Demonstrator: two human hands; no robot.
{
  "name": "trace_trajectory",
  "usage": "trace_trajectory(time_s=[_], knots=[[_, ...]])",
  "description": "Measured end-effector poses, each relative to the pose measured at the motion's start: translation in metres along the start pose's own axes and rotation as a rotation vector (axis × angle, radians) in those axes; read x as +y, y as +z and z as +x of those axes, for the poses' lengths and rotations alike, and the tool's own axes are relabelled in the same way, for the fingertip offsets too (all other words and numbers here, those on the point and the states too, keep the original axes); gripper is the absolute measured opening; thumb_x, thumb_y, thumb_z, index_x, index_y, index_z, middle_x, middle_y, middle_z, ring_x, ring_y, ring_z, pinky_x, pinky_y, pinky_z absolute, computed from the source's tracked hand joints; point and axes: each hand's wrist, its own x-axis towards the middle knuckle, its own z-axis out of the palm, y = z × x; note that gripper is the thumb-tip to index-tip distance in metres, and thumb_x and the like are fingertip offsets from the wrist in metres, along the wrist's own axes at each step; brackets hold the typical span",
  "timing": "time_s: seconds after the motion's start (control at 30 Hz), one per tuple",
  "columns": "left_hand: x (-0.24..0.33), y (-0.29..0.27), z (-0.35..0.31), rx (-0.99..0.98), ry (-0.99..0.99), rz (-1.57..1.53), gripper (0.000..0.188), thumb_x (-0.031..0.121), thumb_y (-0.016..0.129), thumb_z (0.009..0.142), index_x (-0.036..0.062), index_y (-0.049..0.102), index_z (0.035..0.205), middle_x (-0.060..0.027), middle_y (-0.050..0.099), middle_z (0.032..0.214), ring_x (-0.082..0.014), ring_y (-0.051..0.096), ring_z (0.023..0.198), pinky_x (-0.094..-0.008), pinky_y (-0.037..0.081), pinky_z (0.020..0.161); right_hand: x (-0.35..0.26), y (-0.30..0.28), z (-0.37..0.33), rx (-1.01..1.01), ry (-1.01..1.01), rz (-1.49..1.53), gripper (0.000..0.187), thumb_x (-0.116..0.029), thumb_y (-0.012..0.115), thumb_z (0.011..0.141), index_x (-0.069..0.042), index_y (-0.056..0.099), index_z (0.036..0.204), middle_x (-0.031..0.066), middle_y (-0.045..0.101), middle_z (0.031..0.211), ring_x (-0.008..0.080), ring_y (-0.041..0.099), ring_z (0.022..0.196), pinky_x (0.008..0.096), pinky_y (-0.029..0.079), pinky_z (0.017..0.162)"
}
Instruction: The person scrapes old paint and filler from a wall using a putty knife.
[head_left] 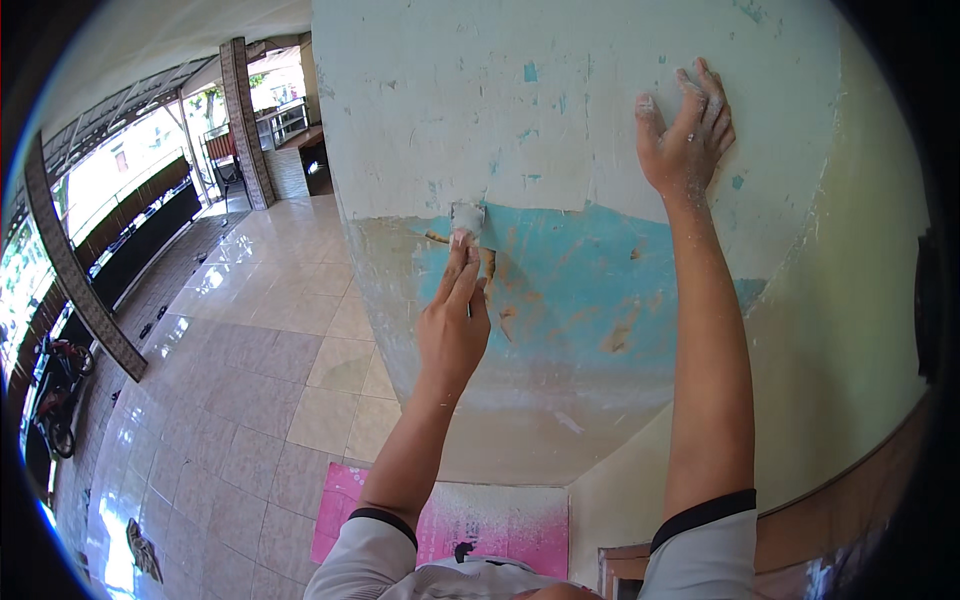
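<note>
My left hand (453, 325) is closed round a scraper, with its fingers stretched along the tool. The scraper's dusty metal blade (467, 216) lies against the wall (430, 120), at the border between pale paint and a bared blue patch (575, 260). Most of its handle is hidden by the hand. Higher up and to the right, my right hand (690, 140) leans on the pale paint with spread fingers, holding nothing. White dust coats its fingertips. Brown marks dot the blue patch, and small blue chips show through the paint above.
Below the wall lies a pink sheet (345, 495) sprinkled with white flakes. Glossy floor tiles (250, 360) stretch left toward pillars (247, 125) and a parked motorcycle (58, 395). A crumpled cloth (143, 550) is on the floor. Brown wooden furniture (840, 490) stands at lower right.
</note>
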Motion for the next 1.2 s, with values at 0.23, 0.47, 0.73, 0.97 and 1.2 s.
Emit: trace_trajectory(time_s=[0.23,0.47,0.73,0.97,1.2], knots=[[-0.001,0.002,-0.004,0.003,0.001,0.004,0.043,-0.008,0.064,0.091,0.0014,0.064,0.133,-0.0167,0.054,0.149,-0.0307,0.054,0.136,-0.0357,0.060,0.093,0.000,-0.002,-0.002,-0.017,0.023,0.009,0.055,-0.045,0.063,0.093,-0.012,0.052,0.135,0.0089,0.041,0.155,0.0330,0.035,0.143,0.0552,0.026,0.113],[-0.008,0.003,-0.009,0.000,0.025,0.015,0.044,-0.008,0.064,0.091,0.0024,0.063,0.134,-0.0133,0.053,0.151,-0.0297,0.056,0.134,-0.0361,0.060,0.092,0.004,-0.002,-0.002,-0.013,0.016,0.003,0.056,-0.046,0.063,0.093,-0.013,0.052,0.136,0.0079,0.041,0.156,0.0323,0.035,0.143,0.0552,0.026,0.112],[0.001,-0.005,-0.003,-0.005,0.029,-0.011,0.046,-0.009,0.063,0.091,0.0030,0.062,0.136,-0.0134,0.053,0.151,-0.0298,0.054,0.135,-0.0362,0.060,0.095,0.004,-0.002,-0.003,-0.012,0.020,0.009,0.057,-0.047,0.064,0.092,-0.014,0.052,0.137,0.0078,0.041,0.156,0.0320,0.035,0.143,0.0549,0.026,0.111],[-0.026,-0.011,-0.017,0.064,0.055,0.046,0.048,-0.007,0.066,0.090,0.0048,0.063,0.136,-0.0111,0.055,0.148,-0.0265,0.059,0.131,-0.0347,0.061,0.091,0.003,-0.003,-0.002,-0.027,0.042,-0.015,0.056,-0.048,0.063,0.093,-0.014,0.052,0.136,0.0076,0.041,0.156,0.0316,0.036,0.143,0.0544,0.026,0.111],[-0.026,-0.009,-0.020,0.033,0.048,0.037,0.044,-0.007,0.065,0.090,0.0038,0.065,0.133,-0.0108,0.056,0.148,-0.0263,0.059,0.131,-0.0344,0.060,0.092,0.004,-0.003,-0.004,-0.003,0.024,-0.010,0.055,-0.048,0.063,0.093,-0.014,0.053,0.135,0.0069,0.042,0.155,0.0314,0.036,0.143,0.0543,0.026,0.111]])
